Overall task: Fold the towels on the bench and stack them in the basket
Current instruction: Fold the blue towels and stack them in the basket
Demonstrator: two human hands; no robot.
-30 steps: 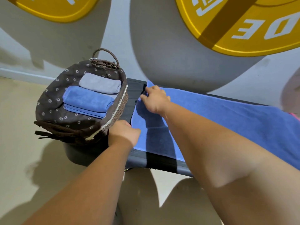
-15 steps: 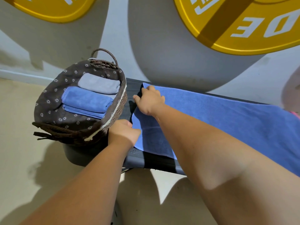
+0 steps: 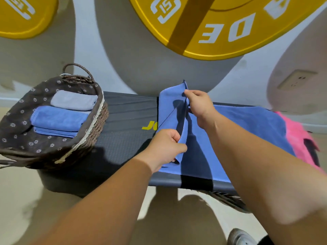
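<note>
Curled fingers [image 3: 192, 94], left hand [image 3: 163, 147] and right hand [image 3: 200, 106]

pink towel [image 3: 299, 138] blurred; bench lettering [image 3: 149, 126] half hidden

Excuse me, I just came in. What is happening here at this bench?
A person is folding a blue towel on the dark bench. The left hand pinches its near corner and the right hand its far corner, both raised off the bench; the rest lies flat. The basket at the bench's left end holds folded blue towels and a grey towel. A pink towel waits at the right end.
</note>
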